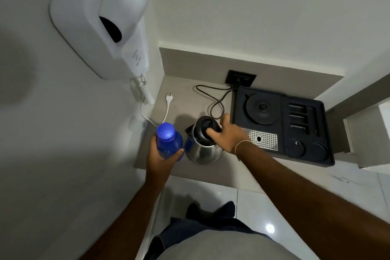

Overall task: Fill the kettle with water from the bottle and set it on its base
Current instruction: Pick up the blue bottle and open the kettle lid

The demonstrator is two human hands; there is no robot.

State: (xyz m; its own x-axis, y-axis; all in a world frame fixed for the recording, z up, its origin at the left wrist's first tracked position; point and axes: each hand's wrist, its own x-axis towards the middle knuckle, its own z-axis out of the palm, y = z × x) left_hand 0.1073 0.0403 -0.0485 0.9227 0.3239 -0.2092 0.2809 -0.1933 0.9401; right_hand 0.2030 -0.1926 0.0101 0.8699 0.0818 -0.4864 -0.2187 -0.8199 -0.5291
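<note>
A steel kettle with a black lid stands on the grey counter, left of the black tray. My right hand grips the kettle's black handle, thumb resting on the lid. The lid looks closed. My left hand holds a blue bottle upright just left of the kettle, its blue cap on. The round kettle base sits bare in the tray's back-left recess, its black cord running to a wall socket.
A white wall-mounted hair dryer hangs at the left, its coiled cord and loose white plug lying on the counter. The tray has a perforated metal drip plate and several empty slots. A wall closes in the counter's left side.
</note>
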